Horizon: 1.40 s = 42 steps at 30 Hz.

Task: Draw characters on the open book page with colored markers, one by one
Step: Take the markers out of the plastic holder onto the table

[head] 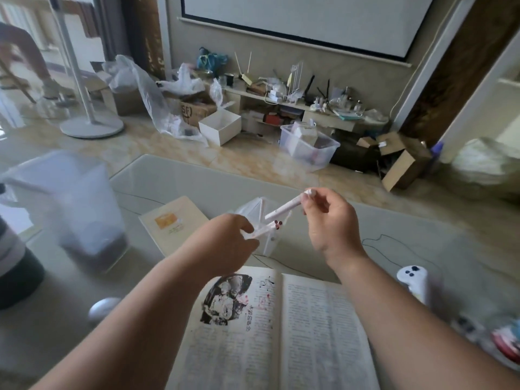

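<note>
I see my right hand (pixel 329 220) fingers pinching a white marker (pixel 284 208) above the open book (pixel 281 327); left hand (pixel 225 243) grips its other piece. A slip could blot the page.

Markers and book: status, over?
Hands up over the table, right hand pinching a white marker, left hand gripping another piece. Open book flat below, red marks on its left page. Nothing blocking.
</note>
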Motion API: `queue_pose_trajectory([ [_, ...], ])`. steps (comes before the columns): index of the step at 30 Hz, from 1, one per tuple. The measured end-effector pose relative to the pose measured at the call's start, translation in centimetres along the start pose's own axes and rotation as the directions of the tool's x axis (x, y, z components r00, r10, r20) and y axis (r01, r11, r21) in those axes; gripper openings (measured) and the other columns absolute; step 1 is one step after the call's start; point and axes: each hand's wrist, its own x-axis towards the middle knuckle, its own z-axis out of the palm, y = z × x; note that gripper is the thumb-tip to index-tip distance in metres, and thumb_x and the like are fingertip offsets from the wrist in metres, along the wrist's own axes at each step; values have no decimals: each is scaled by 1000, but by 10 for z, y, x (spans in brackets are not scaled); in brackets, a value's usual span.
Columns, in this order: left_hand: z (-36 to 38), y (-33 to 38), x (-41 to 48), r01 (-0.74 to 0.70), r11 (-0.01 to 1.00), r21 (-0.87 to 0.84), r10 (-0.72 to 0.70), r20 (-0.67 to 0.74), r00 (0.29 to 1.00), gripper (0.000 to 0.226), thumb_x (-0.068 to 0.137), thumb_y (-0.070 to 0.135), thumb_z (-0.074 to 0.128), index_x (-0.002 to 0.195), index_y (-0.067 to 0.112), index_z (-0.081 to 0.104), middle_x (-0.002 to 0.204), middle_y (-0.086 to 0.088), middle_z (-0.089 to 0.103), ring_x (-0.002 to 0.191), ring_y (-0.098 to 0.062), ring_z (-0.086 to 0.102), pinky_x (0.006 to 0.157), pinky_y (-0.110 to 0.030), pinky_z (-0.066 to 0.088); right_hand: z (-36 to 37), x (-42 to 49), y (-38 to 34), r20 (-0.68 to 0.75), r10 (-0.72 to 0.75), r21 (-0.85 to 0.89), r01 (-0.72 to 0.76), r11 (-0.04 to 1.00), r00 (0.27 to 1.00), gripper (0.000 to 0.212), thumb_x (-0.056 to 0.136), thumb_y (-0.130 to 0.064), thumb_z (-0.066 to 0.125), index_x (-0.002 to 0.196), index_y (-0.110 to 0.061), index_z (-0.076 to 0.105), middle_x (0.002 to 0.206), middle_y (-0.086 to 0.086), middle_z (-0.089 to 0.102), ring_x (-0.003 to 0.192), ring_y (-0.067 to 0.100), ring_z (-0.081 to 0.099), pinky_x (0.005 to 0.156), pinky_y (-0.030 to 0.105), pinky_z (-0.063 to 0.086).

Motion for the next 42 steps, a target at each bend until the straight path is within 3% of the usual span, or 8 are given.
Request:
queue_pose_trajectory([
  [7,25,32,-18,-160,949,-271,193,100,976,25,91,42,63,109,26,67,90,9,72,56,-6,61,54,-22,50,-58,-56,-26,53,227,258,-233,938,972,14,99,-23,59,96,-10,64,82,10,73,68,23,72,56,34,55],
  [12,45,48,-33,-192,941,-280,269,270,924,16,88,45,65,93,32,72,74,10,73,60,-6,66,59,-25,53,-69,-88,-3,135,381,444,-399,802,915,18,98,-21,60,91,-5,66,79,18,74,58,20,66,52,29,53],
  [21,63,58,-32,239,707,-666,59,393,918,23,88,18,73,100,1,67,80,-10,75,64,-18,60,67,-35,51,-57,-88,22,328,470,319,-564,761,820,11,88,-21,73,87,-10,72,68,-1,68,60,11,58,57,29,44],
  [28,74,60,-36,236,834,-499,109,567,817,16,92,25,67,92,9,70,78,-4,74,73,-16,68,78,-38,59,-73,-85,40,357,554,405,-660,633,752,24,88,-15,73,65,-16,65,55,0,42,44,11,34,41,23,32],
  [30,74,58,-30,186,888,-420,68,521,851,22,90,35,68,90,13,72,78,-1,75,71,-14,69,72,-34,59,-72,-87,43,360,557,365,-662,654,749,23,89,-15,72,67,-14,65,56,0,48,48,13,39,46,26,34],
  [35,80,4,41,240,960,-147,-248,-39,968,64,76,55,73,122,13,61,102,0,69,79,-14,61,67,-27,45,-68,-84,56,282,572,224,-633,741,770,14,89,-19,71,82,-8,66,69,3,63,59,15,54,55,29,43],
  [39,109,-31,79,312,917,-247,-330,-36,943,112,33,80,78,124,18,55,112,-1,65,99,-20,62,80,-37,55,-60,-82,67,303,597,144,-655,742,743,17,90,-21,71,88,-5,65,69,1,67,58,13,57,53,29,44],
  [42,129,-30,86,341,920,-195,-364,-92,927,123,40,77,76,142,17,39,137,-2,51,128,-25,46,104,-46,43,-57,-77,80,289,617,-7,-643,766,732,19,90,-23,70,90,-4,66,72,2,69,60,15,61,50,29,45],
])
